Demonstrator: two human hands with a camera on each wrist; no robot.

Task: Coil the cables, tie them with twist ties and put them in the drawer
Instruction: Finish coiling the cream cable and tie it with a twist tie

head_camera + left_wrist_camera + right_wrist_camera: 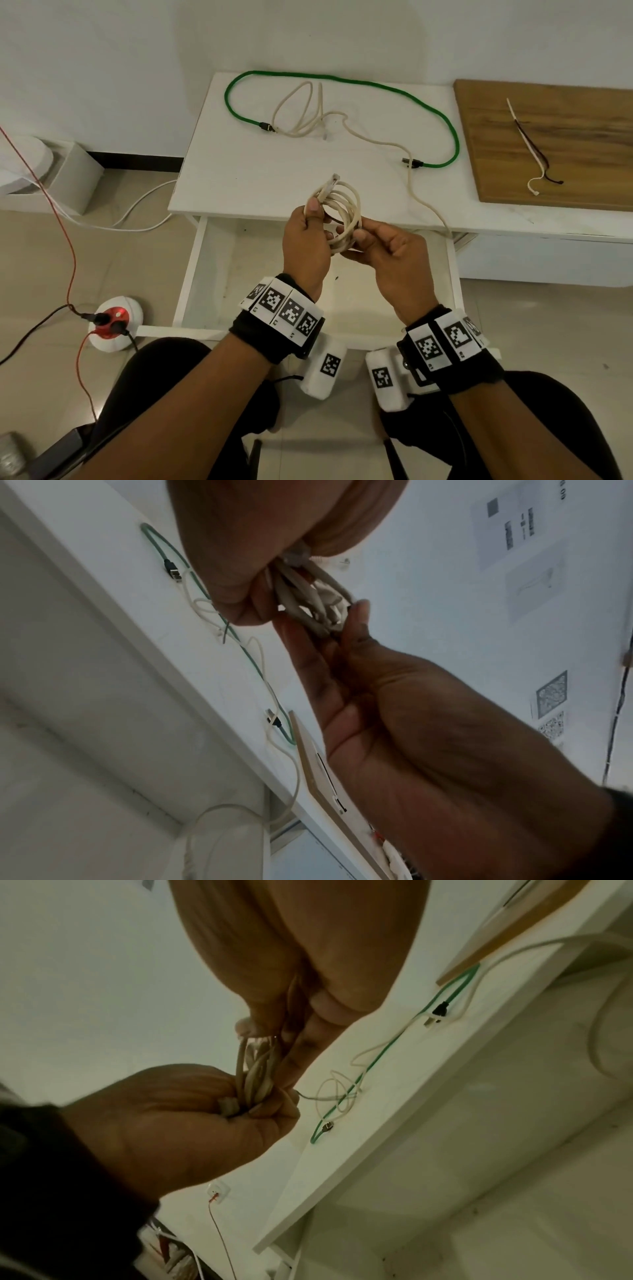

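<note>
Several loops of a cream cable, the coiled cable [342, 212], are held in the air above the open drawer [219, 274], just off the tabletop's [239, 171] near edge. The left hand [306, 246] has its grip closed round one side of the coil, thumb up beside the plug end. The right hand [394, 253] pinches the opposite side of the loops between thumb and fingers. On the tabletop behind, a green cable [342, 79] curves along the far edge and round toward the right, and a loose cream cable [308, 113] lies inside its curve, one end trailing over the near edge. Farther right, a wooden board [565, 120] carries a few twist ties [534, 154].
</note>
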